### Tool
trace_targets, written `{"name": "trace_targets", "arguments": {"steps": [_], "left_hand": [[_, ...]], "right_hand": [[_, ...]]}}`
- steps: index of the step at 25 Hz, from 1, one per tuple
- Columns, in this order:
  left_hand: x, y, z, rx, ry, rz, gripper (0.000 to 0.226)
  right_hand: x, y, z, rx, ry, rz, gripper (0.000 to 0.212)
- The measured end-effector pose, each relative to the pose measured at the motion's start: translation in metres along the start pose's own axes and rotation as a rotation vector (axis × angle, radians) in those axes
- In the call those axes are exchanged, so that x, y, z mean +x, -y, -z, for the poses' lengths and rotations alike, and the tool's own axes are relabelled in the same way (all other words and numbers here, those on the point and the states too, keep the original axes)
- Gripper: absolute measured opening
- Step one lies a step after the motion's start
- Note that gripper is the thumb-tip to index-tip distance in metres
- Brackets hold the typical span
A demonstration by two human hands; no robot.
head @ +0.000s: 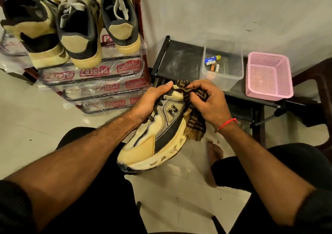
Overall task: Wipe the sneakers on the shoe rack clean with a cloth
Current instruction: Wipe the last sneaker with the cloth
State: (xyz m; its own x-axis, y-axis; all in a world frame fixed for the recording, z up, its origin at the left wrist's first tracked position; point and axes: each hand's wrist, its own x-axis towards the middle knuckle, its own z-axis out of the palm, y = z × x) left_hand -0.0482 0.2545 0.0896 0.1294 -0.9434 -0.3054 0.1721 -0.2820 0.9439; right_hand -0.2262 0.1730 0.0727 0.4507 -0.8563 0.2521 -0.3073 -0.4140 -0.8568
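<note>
Sneaker point(158, 135) sits tilted over my lap, heel end up, so its logo side faces me for wiping. My left hand point(152, 101) curls round the laced top to steady it. My right hand point(208, 102) pinches the striped cloth point(195, 120), bunched at the collar, the rest hanging beside the sole. Three more sneakers point(79, 34) wait heels-out on the shoe rack point(93, 75), probably next in line.
</note>
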Motion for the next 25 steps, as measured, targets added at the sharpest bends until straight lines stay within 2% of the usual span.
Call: {"name": "trace_targets", "arguments": {"steps": [2, 5, 7, 9, 12, 14, 19, 20, 22, 25], "left_hand": [[0.0, -0.001, 0.001, -0.016, 0.009, -0.022, 0.033], [0.003, -0.002, 0.004, -0.096, 0.047, 0.031, 0.034], [0.002, 0.0, 0.004, -0.095, 0.075, 0.033, 0.034], [0.0, 0.001, 0.004, -0.157, 0.068, 0.034, 0.031], [-0.001, 0.004, 0.008, -0.241, 0.039, 0.029, 0.028], [0.0, 0.007, 0.01, -0.136, 0.063, -0.007, 0.025], [0.002, 0.013, 0.011, -0.081, 0.139, -0.017, 0.025], [0.004, 0.014, 0.012, -0.063, 0.136, -0.019, 0.029], [0.007, 0.012, 0.012, -0.078, 0.104, -0.015, 0.029], [0.009, 0.007, 0.012, -0.224, 0.0, -0.006, 0.029]], "right_hand": [[-0.014, 0.018, -0.002, 0.101, 0.13, 0.131, 0.018], [-0.042, 0.047, -0.02, 0.079, 0.401, 0.53, 0.02], [-0.046, 0.044, -0.028, -0.021, 0.382, 0.654, 0.019], [-0.035, 0.028, -0.024, -0.045, 0.22, 0.577, 0.018], [-0.012, 0.005, -0.012, -0.039, -0.038, 0.294, 0.016], [-0.001, -0.006, -0.01, -0.071, -0.046, 0.104, 0.016], [0.009, -0.025, -0.003, -0.182, 0.029, -0.321, 0.02], [0.006, -0.022, -0.002, -0.191, 0.026, -0.335, 0.02], [-0.002, -0.007, -0.003, -0.169, 0.0, -0.233, 0.016], [-0.025, 0.026, -0.015, -0.038, 0.054, 0.12, 0.014]]}}
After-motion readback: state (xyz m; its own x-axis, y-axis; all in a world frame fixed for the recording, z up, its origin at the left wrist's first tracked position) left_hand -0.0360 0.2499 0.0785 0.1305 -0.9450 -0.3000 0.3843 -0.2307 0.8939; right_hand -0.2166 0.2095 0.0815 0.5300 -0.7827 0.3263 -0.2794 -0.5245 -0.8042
